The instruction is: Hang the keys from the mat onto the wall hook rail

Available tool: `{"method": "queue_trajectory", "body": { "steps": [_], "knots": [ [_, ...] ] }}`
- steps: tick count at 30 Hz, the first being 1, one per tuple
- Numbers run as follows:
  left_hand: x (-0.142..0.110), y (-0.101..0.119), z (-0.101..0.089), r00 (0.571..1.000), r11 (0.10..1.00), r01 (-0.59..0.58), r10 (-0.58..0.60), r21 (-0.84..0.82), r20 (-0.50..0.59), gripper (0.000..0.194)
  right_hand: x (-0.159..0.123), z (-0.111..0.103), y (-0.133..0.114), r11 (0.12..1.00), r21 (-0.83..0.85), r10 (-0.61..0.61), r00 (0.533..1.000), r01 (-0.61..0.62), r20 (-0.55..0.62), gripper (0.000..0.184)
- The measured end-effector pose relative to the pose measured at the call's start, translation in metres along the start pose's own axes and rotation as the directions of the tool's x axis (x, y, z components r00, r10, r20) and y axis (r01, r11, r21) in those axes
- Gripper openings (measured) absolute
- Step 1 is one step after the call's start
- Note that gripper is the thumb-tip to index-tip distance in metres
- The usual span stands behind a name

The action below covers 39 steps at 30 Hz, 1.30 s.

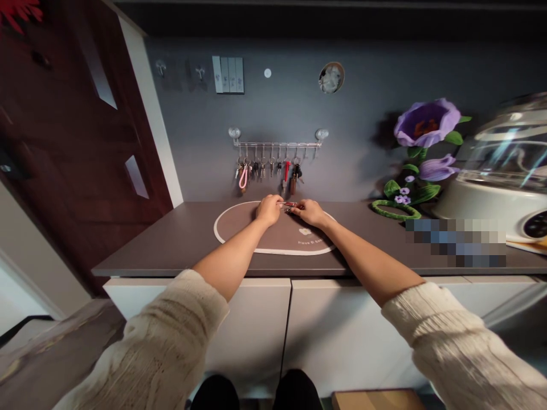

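Over the brown oval mat [239,228], my two hands meet around a small set of keys [291,204] with a reddish piece and silvery metal parts. My left hand [269,210] pinches its left end between thumb and fingers. On the other end, the fingers of my right hand [311,212] are closed. Its fine parts are too small to make out, and fingertips cover some of them. Just behind, a clear hook rail [277,144] on the wall carries several keys, among them ones with a pink loop [243,177] and a red strap [286,172].
The mat lies on a dark countertop [171,245] above white cabinet doors [252,319]. To the right stand purple artificial flowers [427,125] and a white appliance with a clear dome [482,199]. A dark red door [85,142] is at left.
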<state>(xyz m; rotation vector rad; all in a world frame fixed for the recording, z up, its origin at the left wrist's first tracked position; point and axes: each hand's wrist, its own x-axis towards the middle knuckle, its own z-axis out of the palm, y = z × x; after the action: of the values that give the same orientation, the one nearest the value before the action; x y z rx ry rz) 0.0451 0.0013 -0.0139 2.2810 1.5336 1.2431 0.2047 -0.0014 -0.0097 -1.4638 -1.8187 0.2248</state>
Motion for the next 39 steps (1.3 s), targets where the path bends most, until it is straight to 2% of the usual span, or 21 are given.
{"method": "queue_trajectory", "body": {
  "steps": [4,14,19,24,27,31,35,39],
  "knots": [
    [0.002,-0.002,0.002,1.0,1.0,-0.013,0.012,0.019,0.024,0.02,0.0,0.001,-0.003,0.998,-0.064,-0.013,0.999,0.015,0.033,0.014],
    [0.002,-0.002,0.0,0.995,0.996,-0.066,0.06,0.06,0.086,0.023,0.0,-0.001,-0.008,1.0,-0.013,0.009,0.992,-0.008,0.128,0.013],
    [0.003,-0.001,0.0,0.994,0.995,-0.091,0.088,0.043,0.069,0.023,0.0,-0.005,-0.011,0.992,0.126,-0.004,0.99,-0.014,0.143,0.009],
    [0.003,0.002,-0.002,0.991,0.992,-0.129,0.129,0.004,0.035,0.022,0.0,-0.012,-0.014,0.955,0.281,-0.12,0.989,0.093,0.081,0.011],
    [0.003,0.005,-0.004,0.987,0.986,-0.16,0.16,-0.04,0.012,0.021,0.0,-0.012,-0.013,0.915,0.376,-0.182,0.981,0.147,0.059,0.015],
    [0.004,0.008,-0.004,0.98,0.973,-0.199,0.198,-0.12,-0.024,0.017,0.001,-0.012,-0.013,0.862,0.482,-0.193,0.981,0.158,0.023,0.016],
    [0.005,0.011,-0.003,0.987,0.945,-0.162,0.156,-0.284,-0.046,0.013,0.001,-0.014,-0.016,0.819,0.536,-0.217,0.975,0.204,-0.04,0.015],
    [0.006,0.015,-0.004,0.991,0.894,-0.131,0.116,-0.429,-0.061,0.01,0.001,-0.015,-0.02,0.762,0.621,-0.17,0.982,0.183,-0.08,0.019]
  ]
}}
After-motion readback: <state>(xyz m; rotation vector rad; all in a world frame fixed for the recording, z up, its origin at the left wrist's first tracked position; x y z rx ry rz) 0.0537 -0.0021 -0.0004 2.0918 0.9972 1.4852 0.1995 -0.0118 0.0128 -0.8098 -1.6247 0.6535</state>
